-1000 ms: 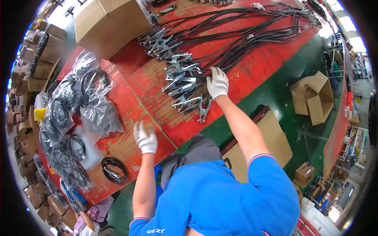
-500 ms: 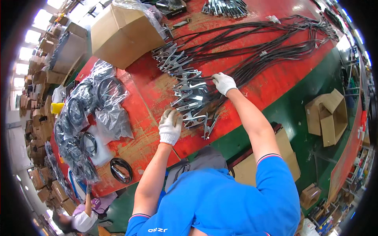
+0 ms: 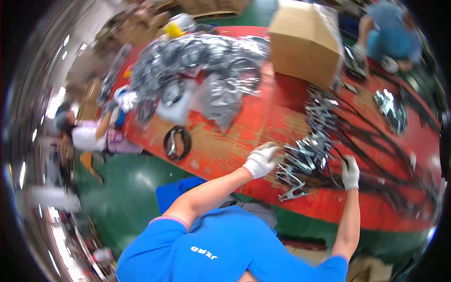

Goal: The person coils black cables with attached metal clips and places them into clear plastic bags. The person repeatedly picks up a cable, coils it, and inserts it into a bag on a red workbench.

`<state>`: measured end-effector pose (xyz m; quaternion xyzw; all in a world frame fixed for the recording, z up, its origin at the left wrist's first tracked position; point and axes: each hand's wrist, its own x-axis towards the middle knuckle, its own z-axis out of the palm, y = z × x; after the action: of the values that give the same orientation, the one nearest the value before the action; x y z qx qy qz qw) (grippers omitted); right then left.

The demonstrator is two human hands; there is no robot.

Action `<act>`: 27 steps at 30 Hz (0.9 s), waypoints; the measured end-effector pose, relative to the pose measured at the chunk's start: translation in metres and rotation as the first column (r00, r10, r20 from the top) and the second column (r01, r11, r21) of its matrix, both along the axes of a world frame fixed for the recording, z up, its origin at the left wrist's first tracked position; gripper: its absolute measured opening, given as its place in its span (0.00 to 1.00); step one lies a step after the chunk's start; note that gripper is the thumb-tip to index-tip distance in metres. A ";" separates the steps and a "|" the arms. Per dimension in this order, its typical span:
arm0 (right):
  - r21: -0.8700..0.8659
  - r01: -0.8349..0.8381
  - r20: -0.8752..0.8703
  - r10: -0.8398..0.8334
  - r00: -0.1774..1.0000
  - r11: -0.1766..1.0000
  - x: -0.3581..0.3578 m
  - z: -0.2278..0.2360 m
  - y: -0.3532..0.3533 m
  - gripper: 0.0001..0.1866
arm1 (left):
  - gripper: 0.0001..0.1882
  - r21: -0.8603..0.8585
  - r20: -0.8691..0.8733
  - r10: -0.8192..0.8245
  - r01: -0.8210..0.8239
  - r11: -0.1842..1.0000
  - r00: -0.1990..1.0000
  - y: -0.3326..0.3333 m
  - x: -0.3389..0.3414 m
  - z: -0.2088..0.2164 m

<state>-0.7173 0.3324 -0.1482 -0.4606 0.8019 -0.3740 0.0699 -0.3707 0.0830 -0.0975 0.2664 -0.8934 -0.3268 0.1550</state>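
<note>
A pile of silver metal spring clamps (image 3: 307, 152) lies on the red tabletop, joined to long black cables (image 3: 371, 138) that run off to the right. My left hand (image 3: 262, 160), in a white work glove, is beside the left edge of the pile with its fingers stretched toward the clamp handles, nothing visible in them. At the right side of the pile, my gloved right hand (image 3: 350, 173) has its fingers closed round a black cable close to the clamps. Blur hides the fine detail of both hands' fingers.
A large cardboard box (image 3: 300, 42) stands behind the clamps. Plastic-bagged cable coils (image 3: 197, 56) cover the back left, and a loose black coil (image 3: 177, 143) lies nearer. More clamps (image 3: 392, 110) lie at the right. One person (image 3: 91, 134) works at far left, another (image 3: 394, 35) at far right.
My view has swung left, so the table and clamps now appear further right, and the person at far right has come into sight. My left hand's fingers are now more stretched out.
</note>
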 end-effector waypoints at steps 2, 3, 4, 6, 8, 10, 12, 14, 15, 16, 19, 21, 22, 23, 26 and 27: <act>-0.020 -0.171 -0.114 0.168 0.979 0.985 0.004 0.034 0.001 0.06 | 0.20 -0.023 -0.152 0.041 -0.045 0.999 0.988 0.000 -0.022 0.028; -0.002 -0.240 -0.139 0.237 0.961 0.971 0.014 0.057 -0.002 0.06 | 0.21 -0.018 -0.223 0.022 -0.027 0.999 0.975 0.000 -0.035 0.055; 0.021 -0.308 -0.158 0.308 0.938 0.951 0.031 0.081 -0.010 0.07 | 0.23 -0.013 -0.289 0.006 -0.010 1.000 0.957 0.002 -0.046 0.078; 0.048 -0.496 -0.257 0.491 0.833 0.867 0.072 0.119 -0.037 0.11 | 0.25 -0.140 -0.282 -0.112 0.075 0.987 0.953 0.003 -0.060 0.087; 0.174 -0.594 -0.265 0.618 0.740 0.785 0.107 0.134 -0.054 0.14 | 0.27 0.195 0.155 -0.366 0.335 0.922 0.918 0.002 -0.064 0.124; 0.029 -0.628 -0.254 0.613 0.748 0.778 0.145 0.137 -0.077 0.15 | 0.32 0.452 0.131 -0.557 0.451 0.770 0.820 -0.001 -0.049 0.120; -0.053 -0.625 -0.178 0.608 0.773 0.779 0.169 0.136 -0.093 0.16 | 0.37 0.799 -0.018 -0.537 0.335 0.500 0.844 -0.001 -0.022 0.111; -0.044 -0.532 -0.015 0.532 0.847 0.846 0.183 0.112 -0.096 0.17 | 0.37 0.932 -0.035 -0.496 0.208 0.298 0.868 -0.004 0.003 0.095; -0.007 -0.518 -0.022 0.517 0.855 0.856 0.193 0.113 -0.101 0.18 | 0.34 0.906 -0.018 -0.503 0.227 0.358 0.864 -0.003 0.015 0.098; -0.025 -0.556 -0.054 0.555 0.830 0.831 0.204 0.115 -0.105 0.20 | 0.32 0.877 0.001 -0.508 0.243 0.414 0.861 -0.001 0.028 0.102; 0.191 -0.577 0.118 0.565 0.817 0.794 0.235 0.129 -0.118 0.20 | 0.22 0.792 0.174 -0.589 0.243 0.560 0.789 -0.012 0.062 0.075; 0.302 -0.632 0.298 0.559 0.773 0.713 0.241 0.145 -0.127 0.15 | 0.24 0.615 0.123 -0.585 0.401 0.679 0.802 -0.025 0.096 0.058; 0.348 -0.653 0.368 0.543 0.755 0.672 0.242 0.151 -0.130 0.14 | 0.25 0.527 0.057 -0.572 0.462 0.713 0.818 -0.036 0.118 0.055; 0.411 -0.636 0.391 0.504 0.770 0.653 0.247 0.161 -0.131 0.15 | 0.23 0.579 0.116 -0.553 0.396 0.713 0.825 -0.051 0.140 0.053; 0.396 -0.569 0.167 0.553 0.816 0.721 0.241 0.138 -0.116 0.12 | 0.20 0.848 0.290 -0.499 0.022 0.529 0.816 -0.105 0.217 0.120; 0.311 -0.567 0.229 0.519 0.824 0.763 0.249 0.131 -0.119 0.10 | 0.20 0.866 0.232 -0.478 0.044 0.499 0.847 -0.116 0.247 0.106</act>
<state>-0.4686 0.2129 -0.0175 -0.6266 0.6827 -0.2105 0.3113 -0.1240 -0.0334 0.0088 0.2311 -0.6675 -0.6615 -0.2520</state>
